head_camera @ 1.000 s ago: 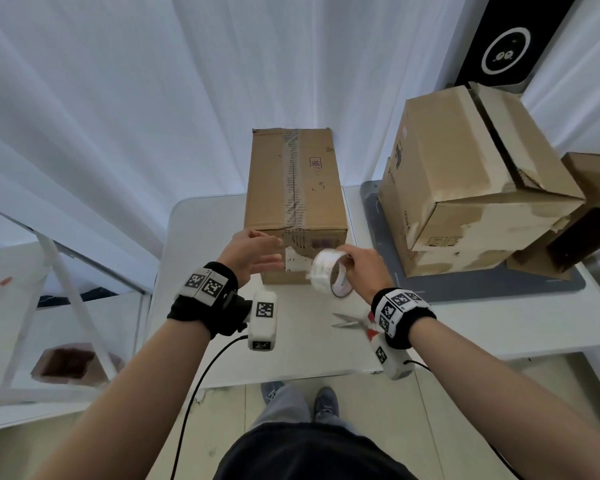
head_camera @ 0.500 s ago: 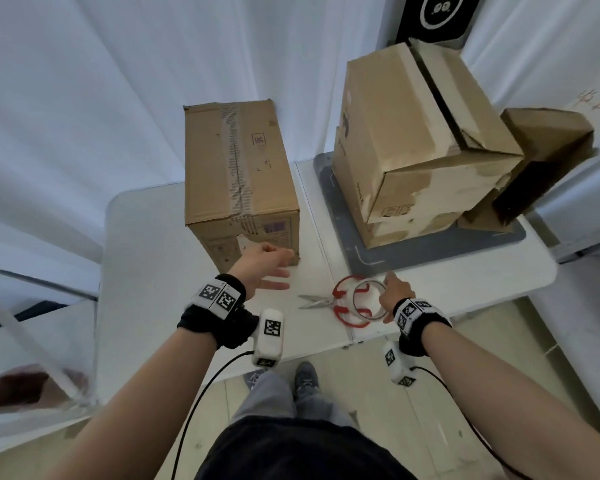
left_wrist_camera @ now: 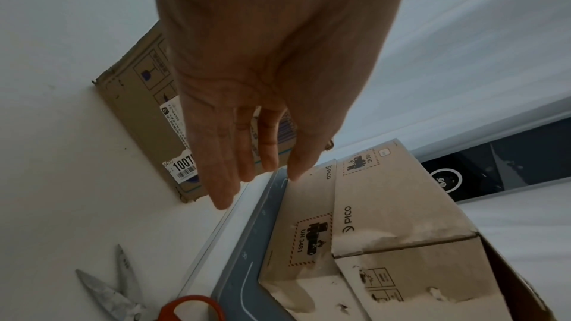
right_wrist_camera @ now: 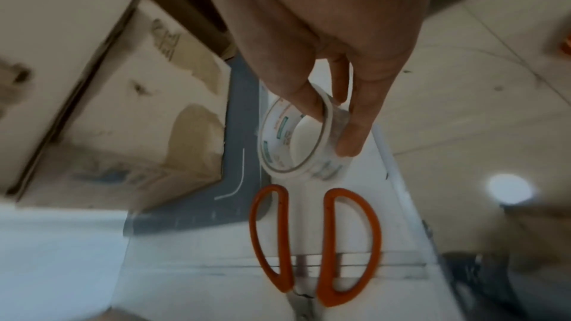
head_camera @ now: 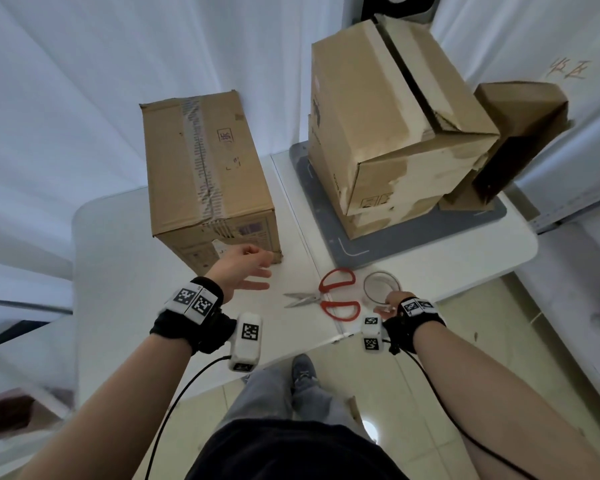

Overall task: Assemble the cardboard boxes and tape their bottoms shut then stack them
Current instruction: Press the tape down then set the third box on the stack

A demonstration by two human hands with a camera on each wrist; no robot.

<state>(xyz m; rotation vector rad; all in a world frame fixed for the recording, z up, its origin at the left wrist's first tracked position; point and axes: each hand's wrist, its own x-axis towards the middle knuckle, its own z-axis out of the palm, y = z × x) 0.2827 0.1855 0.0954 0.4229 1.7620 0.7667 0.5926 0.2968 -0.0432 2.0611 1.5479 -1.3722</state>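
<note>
From the head view, my right hand (head_camera: 392,301) has come down from the taped box (head_camera: 208,168) to the table's near edge, setting the tape roll (head_camera: 380,287) flat beside the red-handled scissors (head_camera: 329,296); a second ago that roll was up against the box end. I read this as the bottom seam being finished, so the box looks ready to go onto the stacked boxes (head_camera: 392,133) on the grey mat (head_camera: 364,244). My left hand (head_camera: 241,270) hovers near the box's lower end, fingers straight and spread, gripping nothing. In the left wrist view the cardboard is matte, creased and scuffed, its labelled end (left_wrist_camera: 139,116) printed with barcodes, while the stacked cartons show torn patches where old tape peeled the paper. The right wrist view shows thumb and fingers (right_wrist_camera: 355,131) pinched on the roll's rim, a thin glossy hoop of clear tape with teal print, touching the white table (right_wrist_camera: 364,204); the scissor handles are smooth orange loops.
</note>
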